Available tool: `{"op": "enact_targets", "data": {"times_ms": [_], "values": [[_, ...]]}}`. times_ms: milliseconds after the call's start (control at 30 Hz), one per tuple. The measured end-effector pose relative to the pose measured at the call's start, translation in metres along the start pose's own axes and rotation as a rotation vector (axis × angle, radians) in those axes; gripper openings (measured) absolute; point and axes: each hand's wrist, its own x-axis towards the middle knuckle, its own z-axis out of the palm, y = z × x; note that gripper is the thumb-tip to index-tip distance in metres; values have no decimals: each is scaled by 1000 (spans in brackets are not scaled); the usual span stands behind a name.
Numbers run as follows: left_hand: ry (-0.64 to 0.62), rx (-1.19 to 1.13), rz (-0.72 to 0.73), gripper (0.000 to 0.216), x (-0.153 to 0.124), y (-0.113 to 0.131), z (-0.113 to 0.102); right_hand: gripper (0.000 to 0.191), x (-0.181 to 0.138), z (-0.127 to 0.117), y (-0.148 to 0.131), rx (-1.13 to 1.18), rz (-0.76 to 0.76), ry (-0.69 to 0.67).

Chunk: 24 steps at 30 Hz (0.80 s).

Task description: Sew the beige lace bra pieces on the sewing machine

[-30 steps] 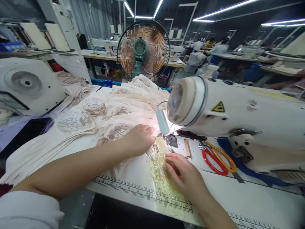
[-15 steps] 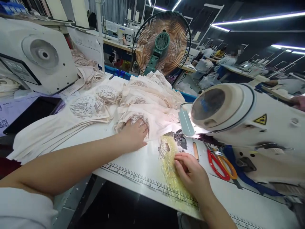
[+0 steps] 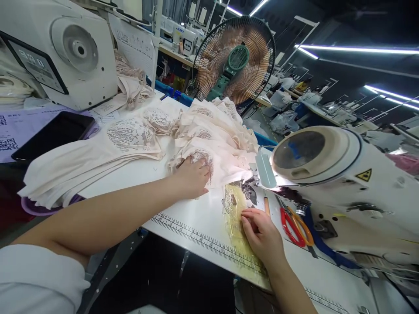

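Note:
My left hand (image 3: pixel 192 176) lies on a pale pink garment with a lace cup (image 3: pixel 203 158), its fingers spread over the lace edge. This piece joins a heap of similar pale garments (image 3: pixel 218 126) that reaches to the sewing machine's needle area. Beside a strip of yellow tape (image 3: pixel 236 218) stuck along the table, my right hand (image 3: pixel 263 235) rests with loosely curled fingers, a gap showing between thumb and forefinger. Its fingertips touch the tape; nothing shows in them. Red-handled scissors (image 3: pixel 291 229) and an orange-handled pair (image 3: pixel 305 229) lie to its right.
The sewing machine head (image 3: pixel 327 152) stands at the right, with a pale blue guard plate (image 3: pixel 266 169) near its needle. Stacked lace-cup garments (image 3: pixel 88 161) lie left, beside a black phone (image 3: pixel 54 135). A printed ruler (image 3: pixel 209 237) runs along the table's front edge. A fan (image 3: pixel 235 59) stands behind.
The camera view has turned a little, so the scene sits further right at the left side. Both hands keep nearly the same places on the garment and the tape.

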Motion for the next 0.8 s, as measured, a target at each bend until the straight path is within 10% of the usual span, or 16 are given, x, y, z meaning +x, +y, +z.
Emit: {"op": "enact_targets", "data": {"times_ms": [233,367,467,600,800], "values": [[-3,-67,65,39,-10,4,-19,18,1,-3,-3,8,-4,-2],[211,-240,60,27,-42,-13,-51,19,0,-3,1,38,-30,11],[319,-121,-362,30,-74,-52,-69,20,-1,-1,11,52,-55,15],[142,85,-961,36,-116,-116,-78,27,-1,4,24,104,-3,-61],[-48,42,-1185,32,-131,-155,-66,31,0,3,21,151,31,-131]]}}
